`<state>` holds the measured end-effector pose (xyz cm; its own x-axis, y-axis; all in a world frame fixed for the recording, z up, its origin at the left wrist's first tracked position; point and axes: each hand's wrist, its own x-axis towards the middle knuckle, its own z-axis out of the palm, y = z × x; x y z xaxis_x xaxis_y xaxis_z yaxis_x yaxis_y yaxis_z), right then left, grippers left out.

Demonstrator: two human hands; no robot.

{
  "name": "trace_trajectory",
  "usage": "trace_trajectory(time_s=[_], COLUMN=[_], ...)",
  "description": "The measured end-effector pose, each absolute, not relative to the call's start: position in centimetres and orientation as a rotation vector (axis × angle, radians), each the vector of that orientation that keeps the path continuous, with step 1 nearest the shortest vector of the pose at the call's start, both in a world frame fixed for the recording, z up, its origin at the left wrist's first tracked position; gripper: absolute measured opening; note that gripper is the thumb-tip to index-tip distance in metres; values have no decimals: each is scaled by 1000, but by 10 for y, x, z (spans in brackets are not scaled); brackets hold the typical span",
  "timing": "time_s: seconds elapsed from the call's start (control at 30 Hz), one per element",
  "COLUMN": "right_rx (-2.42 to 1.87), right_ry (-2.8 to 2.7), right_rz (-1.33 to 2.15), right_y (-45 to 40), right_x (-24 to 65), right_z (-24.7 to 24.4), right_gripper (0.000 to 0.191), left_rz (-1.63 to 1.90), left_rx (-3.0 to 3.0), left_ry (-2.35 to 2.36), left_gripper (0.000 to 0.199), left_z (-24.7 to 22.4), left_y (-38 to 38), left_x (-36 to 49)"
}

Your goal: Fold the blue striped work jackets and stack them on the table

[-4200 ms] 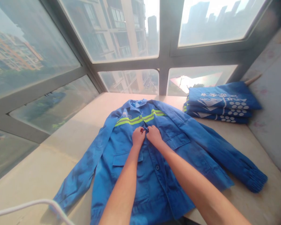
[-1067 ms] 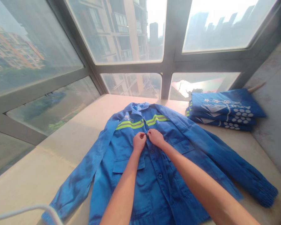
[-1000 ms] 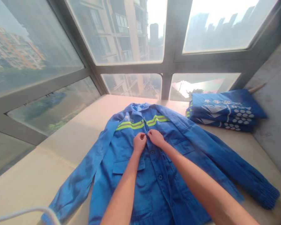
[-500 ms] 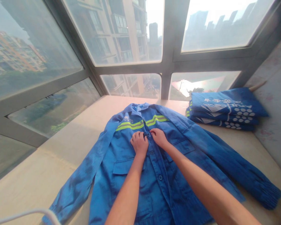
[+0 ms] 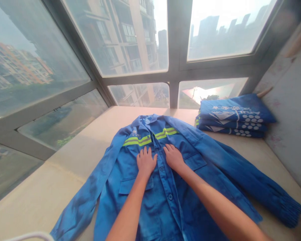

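Note:
A blue work jacket [image 5: 130, 164] lies front side up, its sleeves spread to both sides and its collar toward the window. Yellow-green and grey reflective stripes cross the chest, and a row of buttons runs down the front placket. My left hand [image 5: 145, 160] rests flat on the cloth just left of the placket, below the stripe, fingers spread. On the other side of the placket, my right hand [image 5: 173, 156] lies on the jacket with its fingers stretched out. Neither hand grips the cloth.
Folded blue garments [image 5: 233, 115] with white print are stacked at the back right, by the wall. A pale ledge [image 5: 72, 147] carries everything. Framed windows [image 5: 137, 95] enclose the back and left. A white curved cable or tube [image 5: 32, 236] shows at the bottom left.
Both hands have let go of the placket near the stripe and flattened out, moving slightly apart onto the front panels. The view has shifted a little.

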<state>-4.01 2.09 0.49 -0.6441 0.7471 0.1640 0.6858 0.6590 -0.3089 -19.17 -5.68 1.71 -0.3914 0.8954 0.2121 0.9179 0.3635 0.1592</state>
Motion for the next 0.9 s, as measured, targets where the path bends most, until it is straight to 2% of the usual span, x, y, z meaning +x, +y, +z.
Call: trace_trajectory(time_s=[0.17, 0.3, 0.4, 0.57, 0.7, 0.9], right_rx=[-1223, -1166, -1185, -1390, -1486, -1510], right_ry=[-2594, -2507, -2403, -2337, -2268, -2149], right_rz=[418, 526, 683, 759, 796, 831], right_y=[16, 30, 46, 70, 82, 85], right_x=[-40, -72, -107, -137, -139, -143], right_z=[26, 48, 55, 40, 24, 11], right_gripper=[30, 37, 38, 26, 24, 27], left_rz=[-571, -730, -805, -803, -780, -698], left_rx=[-1731, -1774, -1819, -1851, -1791, -1798], left_ry=[-2572, -2529, -2529, -2596, -2664, -2737], left_gripper=[27, 36, 34, 15, 14, 11], left_z=[37, 43, 35, 10, 1, 13], left_y=[-45, -2, 27, 42, 39, 43], left_x=[-210, -240, -254, -259, -255, -254])
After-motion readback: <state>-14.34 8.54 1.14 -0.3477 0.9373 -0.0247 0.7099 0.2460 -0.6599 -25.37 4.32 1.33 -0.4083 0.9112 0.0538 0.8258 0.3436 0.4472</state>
